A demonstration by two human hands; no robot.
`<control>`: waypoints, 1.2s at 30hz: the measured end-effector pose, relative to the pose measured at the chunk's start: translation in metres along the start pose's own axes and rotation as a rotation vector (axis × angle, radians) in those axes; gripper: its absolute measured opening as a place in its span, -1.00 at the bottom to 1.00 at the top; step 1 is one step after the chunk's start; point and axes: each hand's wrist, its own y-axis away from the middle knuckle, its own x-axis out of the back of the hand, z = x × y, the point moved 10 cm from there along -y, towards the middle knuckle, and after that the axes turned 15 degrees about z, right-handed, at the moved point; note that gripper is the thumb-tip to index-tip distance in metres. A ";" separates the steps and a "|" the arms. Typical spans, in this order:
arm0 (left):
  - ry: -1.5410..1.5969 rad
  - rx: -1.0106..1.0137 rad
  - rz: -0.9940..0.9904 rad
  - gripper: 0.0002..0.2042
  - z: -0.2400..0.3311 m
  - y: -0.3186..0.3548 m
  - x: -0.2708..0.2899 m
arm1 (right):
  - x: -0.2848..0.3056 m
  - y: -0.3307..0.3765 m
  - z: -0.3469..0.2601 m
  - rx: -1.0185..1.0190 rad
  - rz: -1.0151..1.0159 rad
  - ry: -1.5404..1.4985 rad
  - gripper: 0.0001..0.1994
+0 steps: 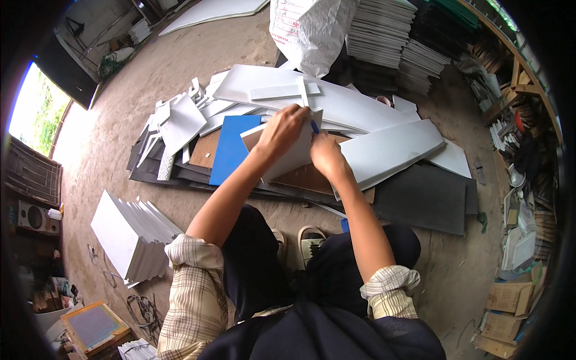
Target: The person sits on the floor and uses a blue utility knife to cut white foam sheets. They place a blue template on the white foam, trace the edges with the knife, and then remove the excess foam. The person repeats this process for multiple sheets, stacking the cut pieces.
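My left hand (283, 129) is closed on the upper edge of a white foam board (285, 157), which stands tilted in front of my knees. Just right of it, my right hand (328, 156) is closed at the board's right edge. A slim blue tool (315, 126), perhaps a cutter, pokes out above the right fingers; most of it is hidden. Behind my left fingertips rises a narrow white strip (303, 91). Under and around both hands lie a blue sheet (234, 147), a wide white board (390, 150) and white offcuts (183, 123).
Dark grey sheets (420, 195) lie under the pile. A stack of white boards (135, 234) leans at the left. Beyond the pile are a white sack (312, 36) and stacked white sheets (381, 30). Cardboard boxes (504, 306) line the right side; a framed panel (96, 327) lies lower left.
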 end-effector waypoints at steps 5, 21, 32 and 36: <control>-0.009 0.114 0.044 -0.79 -0.007 -0.012 -0.002 | -0.077 0.049 0.061 -0.415 -0.114 -0.045 -0.74; -0.207 0.193 0.009 -0.78 -0.037 -0.016 -0.017 | -0.165 0.104 0.081 -0.499 -0.286 -0.033 -0.70; -0.248 0.592 0.139 -0.73 -0.140 -0.006 0.041 | -0.150 0.121 0.093 -0.532 -0.307 -0.088 -0.64; -0.022 0.985 0.622 -0.64 -0.254 0.058 0.099 | -0.134 0.090 0.103 -0.525 -0.160 -0.149 -0.62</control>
